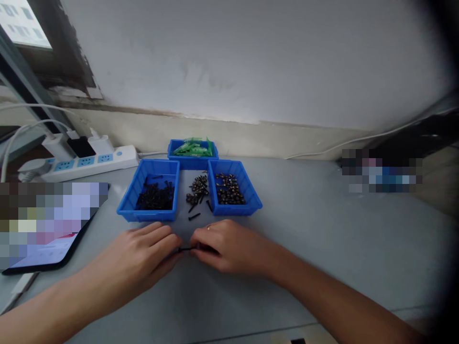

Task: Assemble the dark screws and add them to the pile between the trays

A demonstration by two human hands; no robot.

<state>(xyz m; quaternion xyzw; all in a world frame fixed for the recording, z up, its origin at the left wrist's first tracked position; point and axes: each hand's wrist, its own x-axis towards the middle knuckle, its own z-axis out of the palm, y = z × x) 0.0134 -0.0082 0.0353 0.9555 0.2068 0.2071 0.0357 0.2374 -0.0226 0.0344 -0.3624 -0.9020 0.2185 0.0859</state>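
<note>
1. Grey table (322,229) set against a stained white wall; I am viewing from the head camera, looking down at both hands.
2. I see a small black screw (185,249) lying low over the table, just in front of the loose screw pile (198,190). Both hands meet on it.
3. My left hand (141,258) has its fingertips narrowed onto the screw's left end; my right hand (229,246) pinches the right end, fingers curled close. Both grips are tight and small. I cannot tell whether a second part sits inside the right fingers.
4. Just beyond the pile's near edge lies a single stray screw (194,216).
5. Left of the pile stands a blue bin of black screws (155,195); right of it, a blue bin of brownish screws (230,188); behind it, a blue bin of green plastic pieces (193,147).
6. Further left of the pile: a white power strip (89,162) with plugs, and a dark tablet (53,248), its screen blurred.
7. Judgement on progress: both side bins already hold plenty, yet the pile is not used up, so sorting appears partway done with a fair heap left.
</note>
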